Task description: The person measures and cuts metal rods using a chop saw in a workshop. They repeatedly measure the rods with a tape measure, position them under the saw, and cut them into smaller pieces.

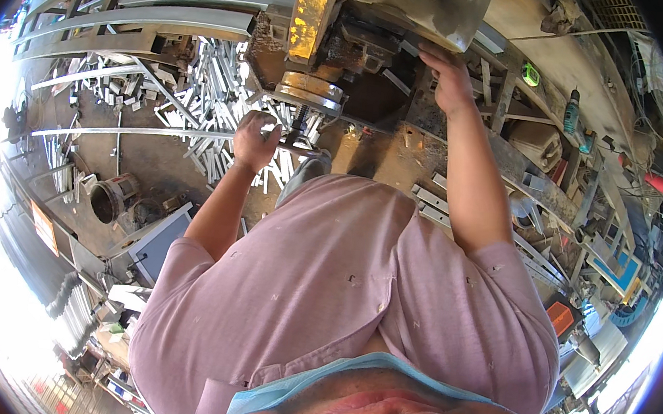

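My left hand [256,142] is curled at the end of a dark handle bar [295,151], below a threaded screw [300,118] on the machine. Its fingers are bent; what lies inside the grip is hidden. A long thin metal bar [131,133] reaches leftward from beside this hand. My right hand [447,78] is raised with fingers stretched out, close under the corner of a grey metal housing [422,8]; whether it touches is unclear. Between the hands stands the machine's worn yellow arm [312,14], above a round rusty metal part [308,89].
Short metal offcuts [215,84] lie heaped on the floor beyond my left hand. Long metal profiles [150,22] rest on a rack at the far left. A bucket [113,196] lies left. A green tape measure [530,74] and a power drill [571,114] sit on the right bench.
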`<state>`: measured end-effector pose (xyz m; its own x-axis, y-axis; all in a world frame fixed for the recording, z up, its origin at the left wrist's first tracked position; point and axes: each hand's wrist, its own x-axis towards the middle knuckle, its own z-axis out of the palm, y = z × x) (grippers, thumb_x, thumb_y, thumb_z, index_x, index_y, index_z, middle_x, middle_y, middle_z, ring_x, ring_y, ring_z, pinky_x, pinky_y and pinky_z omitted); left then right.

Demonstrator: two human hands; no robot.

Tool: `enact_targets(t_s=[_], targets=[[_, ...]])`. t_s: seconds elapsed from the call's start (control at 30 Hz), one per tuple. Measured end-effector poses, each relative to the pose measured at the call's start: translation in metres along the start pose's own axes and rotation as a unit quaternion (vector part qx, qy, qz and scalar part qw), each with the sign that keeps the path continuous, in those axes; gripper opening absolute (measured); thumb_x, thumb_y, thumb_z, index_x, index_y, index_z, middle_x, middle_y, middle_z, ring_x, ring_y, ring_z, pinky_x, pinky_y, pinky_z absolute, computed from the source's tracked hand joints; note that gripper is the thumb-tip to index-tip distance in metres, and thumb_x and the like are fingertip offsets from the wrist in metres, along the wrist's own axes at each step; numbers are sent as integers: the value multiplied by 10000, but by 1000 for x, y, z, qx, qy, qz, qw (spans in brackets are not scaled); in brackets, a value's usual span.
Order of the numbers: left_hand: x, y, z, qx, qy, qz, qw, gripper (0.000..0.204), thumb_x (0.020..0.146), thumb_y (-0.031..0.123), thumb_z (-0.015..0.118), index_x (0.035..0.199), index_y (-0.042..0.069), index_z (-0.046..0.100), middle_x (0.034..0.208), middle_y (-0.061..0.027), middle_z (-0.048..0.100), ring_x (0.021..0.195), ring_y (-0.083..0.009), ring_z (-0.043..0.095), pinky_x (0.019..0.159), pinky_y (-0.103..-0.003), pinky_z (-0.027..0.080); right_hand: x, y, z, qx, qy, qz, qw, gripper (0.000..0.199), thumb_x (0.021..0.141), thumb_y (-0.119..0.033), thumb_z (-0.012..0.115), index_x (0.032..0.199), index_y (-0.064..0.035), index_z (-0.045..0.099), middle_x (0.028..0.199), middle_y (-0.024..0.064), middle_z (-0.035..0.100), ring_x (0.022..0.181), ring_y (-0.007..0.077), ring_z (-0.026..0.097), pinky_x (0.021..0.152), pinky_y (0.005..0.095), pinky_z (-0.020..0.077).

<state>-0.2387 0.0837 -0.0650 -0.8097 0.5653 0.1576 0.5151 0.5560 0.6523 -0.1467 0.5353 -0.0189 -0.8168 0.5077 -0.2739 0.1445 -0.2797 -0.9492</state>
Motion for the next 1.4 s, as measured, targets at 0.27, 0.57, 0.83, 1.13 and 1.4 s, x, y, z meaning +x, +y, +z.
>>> enact_targets(t_s=[0.27, 0.57, 0.83, 1.13, 1.4], targets=[[31, 104, -23, -181, -100, -81, 975, 554, 754, 276, 926, 1217, 35, 742, 1121, -137, 708, 844, -273, 685, 796, -369, 573, -105, 6, 40, 313, -152, 158, 924, 380, 938, -169, 752, 1290, -31, 709, 1319, 72, 726, 1228, 200, 619, 1074, 421, 431], [25, 82, -57, -110, -143, -104, 978, 644, 678, 307, 953, 1209, 16, 736, 1212, -173, 738, 1072, -276, 728, 940, -379, 574, -133, -6, 104, 127, -318, 190, 920, 428, 965, -128, 740, 1358, 18, 654, 1298, 80, 695, 1236, 177, 619, 1074, 314, 456], [-12, -118, -75, -238, -67, -530, 811, 255, 809, 229, 836, 894, 10, 735, 785, -44, 697, 635, -144, 612, 574, -290, 469, -140, 9, 61, 59, -272, 237, 931, 415, 1026, -210, 668, 1387, -10, 622, 1354, 85, 695, 1239, 176, 649, 1019, 320, 488], [83, -190, -64, -447, 96, -482, 747, 506, 926, 452, 786, 1228, 53, 710, 1092, -26, 710, 772, -143, 548, 620, -320, 428, -160, 20, 47, -4, -191, 208, 959, 346, 1053, -245, 645, 1327, -35, 661, 1282, 46, 714, 1173, 150, 659, 956, 309, 499], [77, -165, -39, 74, -107, -267, 955, 426, 854, 494, 806, 1003, 95, 804, 922, -119, 796, 884, -313, 754, 818, -423, 558, -141, -8, -75, -113, 162, 91, 976, 427, 944, -332, 798, 1238, -34, 715, 1226, 146, 743, 1110, 268, 718, 961, 409, 575]])
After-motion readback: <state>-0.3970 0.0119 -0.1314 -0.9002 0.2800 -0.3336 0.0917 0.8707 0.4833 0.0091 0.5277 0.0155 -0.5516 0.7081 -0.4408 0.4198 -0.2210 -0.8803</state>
